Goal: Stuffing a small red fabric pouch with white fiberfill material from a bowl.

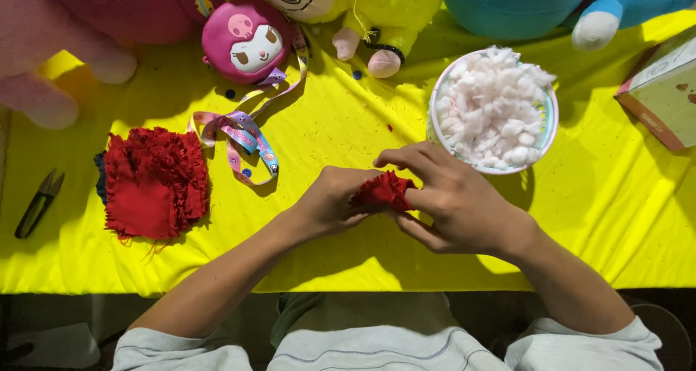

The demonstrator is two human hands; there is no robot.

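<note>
Table: a wide table under a bright yellow cloth [341,124] fills most of what I see. Little dark crumbs and threads lie on it.
Floor: dark ground shows below the table edge, near my grey shirt.
Soft toys: a big pink plush toy [80,23], a yellow plush toy [377,5] and a blue plush toy [536,5] lie along the far side.
Bowl: a round white bowl full of fluffy white stuffing [494,110] sits just beyond my right hand.
Red pile: a stack of frilly red cloth pieces [154,182] lies far to my left.
Round bag: a small pink round bag with a doll face [246,41] has a bright printed strap [243,135] curling over the cloth.
My hands: my left hand [330,204] and right hand [457,197] meet at the middle of the table.
Red piece: a small frilly red cloth piece [383,191] sits between my hands, pinched tight by fingers of both.
Snips: small black thread snips [38,204] lie at the left edge.
</note>
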